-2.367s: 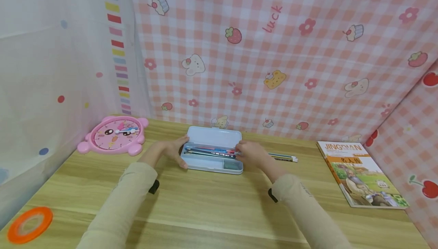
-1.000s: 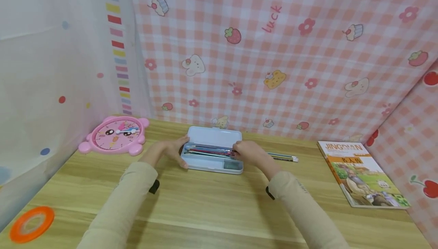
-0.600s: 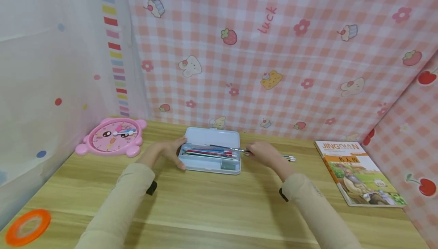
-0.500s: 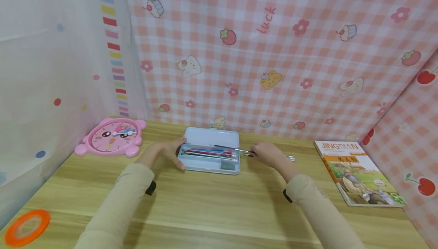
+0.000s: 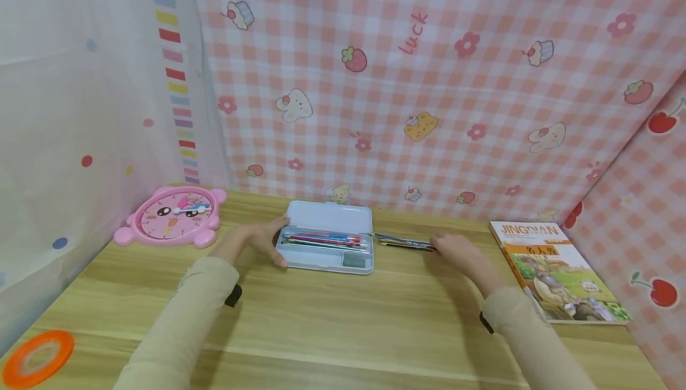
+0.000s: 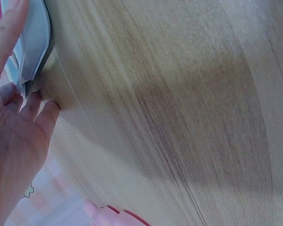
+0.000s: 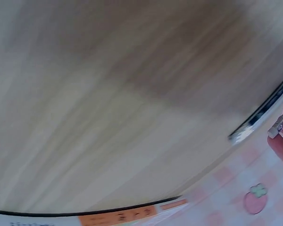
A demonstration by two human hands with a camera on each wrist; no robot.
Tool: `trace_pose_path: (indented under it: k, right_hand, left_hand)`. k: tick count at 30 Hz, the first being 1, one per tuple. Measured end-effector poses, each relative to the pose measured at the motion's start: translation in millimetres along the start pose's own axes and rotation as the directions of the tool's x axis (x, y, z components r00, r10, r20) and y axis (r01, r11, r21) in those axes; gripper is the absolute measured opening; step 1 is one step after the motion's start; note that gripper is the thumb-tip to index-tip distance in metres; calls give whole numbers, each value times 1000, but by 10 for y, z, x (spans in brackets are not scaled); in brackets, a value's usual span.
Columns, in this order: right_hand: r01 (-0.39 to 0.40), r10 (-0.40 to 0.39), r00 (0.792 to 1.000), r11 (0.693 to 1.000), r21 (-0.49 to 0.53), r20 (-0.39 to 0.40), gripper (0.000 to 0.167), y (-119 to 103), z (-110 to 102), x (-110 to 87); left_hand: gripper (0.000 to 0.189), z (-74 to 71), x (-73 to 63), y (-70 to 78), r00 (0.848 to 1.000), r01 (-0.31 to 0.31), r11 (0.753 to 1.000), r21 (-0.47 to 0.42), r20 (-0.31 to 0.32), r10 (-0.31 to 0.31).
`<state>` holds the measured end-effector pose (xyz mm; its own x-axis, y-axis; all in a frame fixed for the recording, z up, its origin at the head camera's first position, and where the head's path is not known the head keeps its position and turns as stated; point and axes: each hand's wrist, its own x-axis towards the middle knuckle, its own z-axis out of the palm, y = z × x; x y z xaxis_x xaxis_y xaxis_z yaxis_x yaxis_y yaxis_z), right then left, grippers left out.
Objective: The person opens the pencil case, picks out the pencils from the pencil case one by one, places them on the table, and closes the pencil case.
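A pale blue pencil case (image 5: 311,259) lies with its lid (image 5: 329,216) raised on the table, several pencils (image 5: 321,239) inside. My left hand (image 5: 259,241) holds its left end, thumb at the front corner and fingers at the rear; in the left wrist view that hand (image 6: 16,141) is partly cut off. To the right of the case, my right hand (image 5: 455,252) pinches the eraser end of a dark pencil (image 5: 399,239). Beneath it, other pencils (image 5: 393,245) lie on the table. The right wrist view shows the held pencil's metal ferrule (image 7: 279,125) at the fingertips.
A pink toy clock (image 5: 174,216) stands at the back left, and an orange ring (image 5: 16,371) lies at the front left. A book (image 5: 557,277) lies on the right. Patterned cloth (image 5: 332,110) rises behind the wooden table (image 5: 343,330).
My right hand has drawn a pencil out of the case and moved right with it, over the pencils on the table. My left hand has stayed at the case. The head view has shifted slightly.
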<state>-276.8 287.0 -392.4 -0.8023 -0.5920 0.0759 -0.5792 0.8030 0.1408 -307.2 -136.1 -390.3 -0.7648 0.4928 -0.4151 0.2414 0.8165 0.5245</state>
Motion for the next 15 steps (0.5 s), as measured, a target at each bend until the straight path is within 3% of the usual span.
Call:
trace_pose_path:
  k: [8,15]
  right_hand:
    - [-6,7,999,1000,-15,32,14,114,69,-174]
    - [-7,5,999,1000,24,53,14,185,97,-214]
  left_hand:
    - [111,7,-1,-27,1000,-3,1000,-8,0,3]
    - [111,0,-4,-4,1000,3,1000,-20,2,-3]
